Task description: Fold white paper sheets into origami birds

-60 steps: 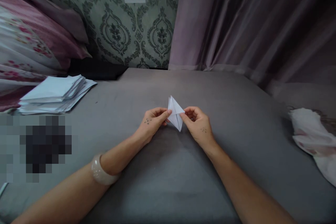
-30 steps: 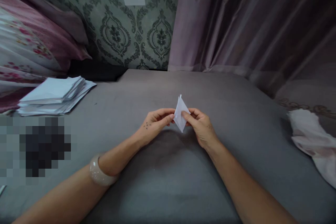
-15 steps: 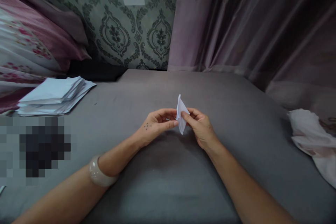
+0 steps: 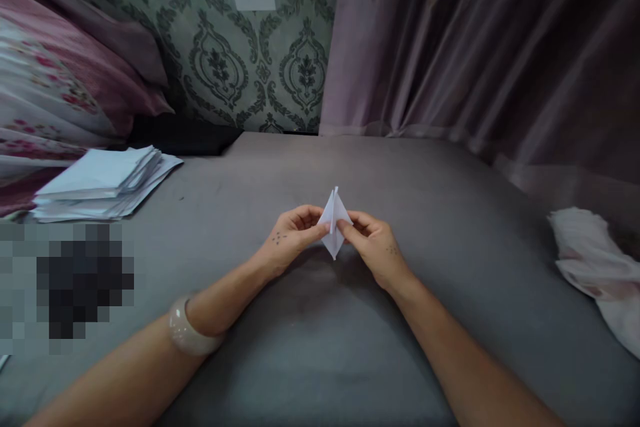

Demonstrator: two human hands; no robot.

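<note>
A small white piece of folded paper [image 4: 335, 245], diamond-shaped with a crease down its middle, is held upright between my two hands. My left hand [image 4: 296, 235] pinches its left side, thumb on the near face and fingers behind. On the opposite side my right hand [image 4: 373, 240] grips it the same way, with the thumb close to the centre crease. The fingertips behind the paper are hidden. A pale bangle [image 4: 193, 330] circles my left forearm. Below the paper lies the grey sheet-like surface [image 4: 320, 340].
A stack of white paper [image 4: 103, 177] lies at the left, with a black flat item [image 4: 185, 137] behind it. White crumpled cloth [image 4: 590, 247] rests at the right edge. Pink curtains [image 4: 380, 47] and a patterned wall [image 4: 215, 67] bound the far side. A patch at lower left is pixelated.
The folded paper has turned from nearly edge-on to face me and shifted slightly left. My left thumb now presses on its front, and my right hand has moved a little left.
</note>
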